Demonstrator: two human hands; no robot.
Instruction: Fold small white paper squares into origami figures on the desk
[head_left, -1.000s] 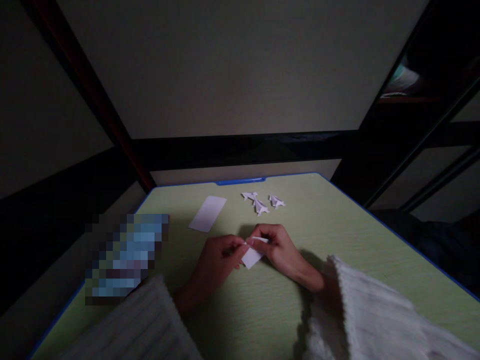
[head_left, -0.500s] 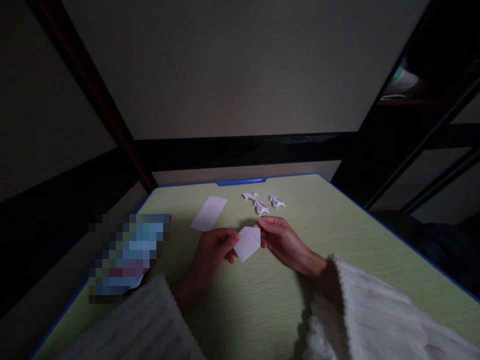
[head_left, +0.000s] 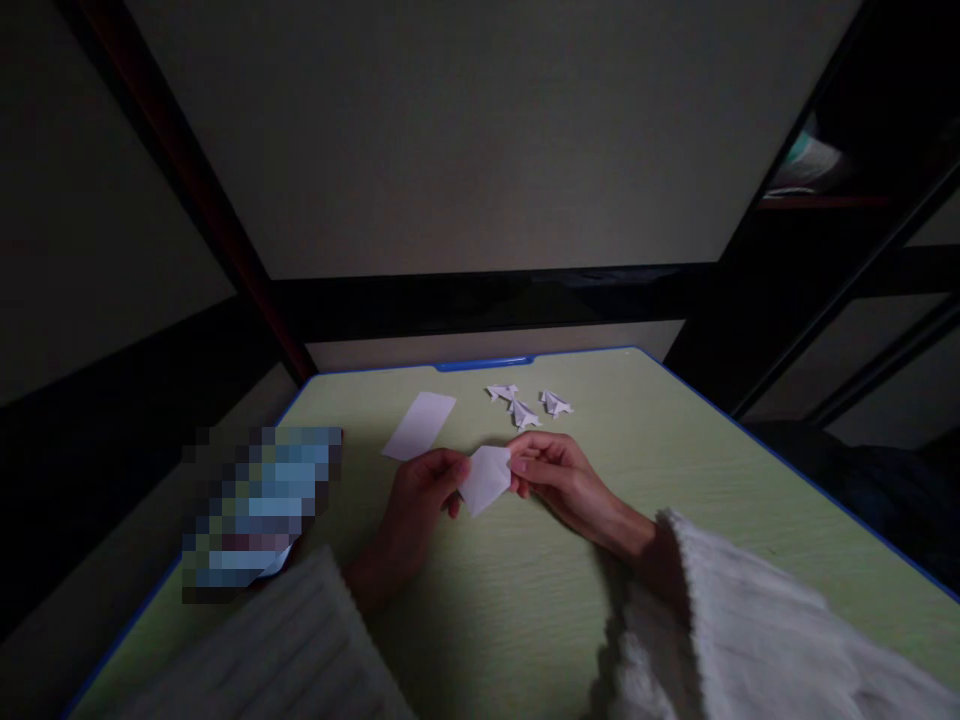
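Note:
A small folded piece of white paper [head_left: 486, 482], pointed at its lower end, is held above the table between my two hands. My left hand [head_left: 426, 497] pinches its left edge, thumb on top. On the opposite side, the thumb and fingers of my right hand [head_left: 556, 470] are closed on the right corner. Just beyond my hands lie three folded white paper figures with pointed legs: one at the back [head_left: 501, 392], one nearer me [head_left: 523, 414] and one to the right [head_left: 556, 403]. A flat white paper rectangle [head_left: 420, 424] rests behind my left hand.
The pale green table [head_left: 510, 620] has a blue rim and a blue handle piece [head_left: 484, 364] at its far edge. A blurred-out flat object [head_left: 270, 505] lies at the left. Behind the table rises a light panel [head_left: 480, 140]; dark shelving stands at the right.
The folded paper has shifted slightly left and up with my left hand. My right thumb has come down onto the paper's right corner.

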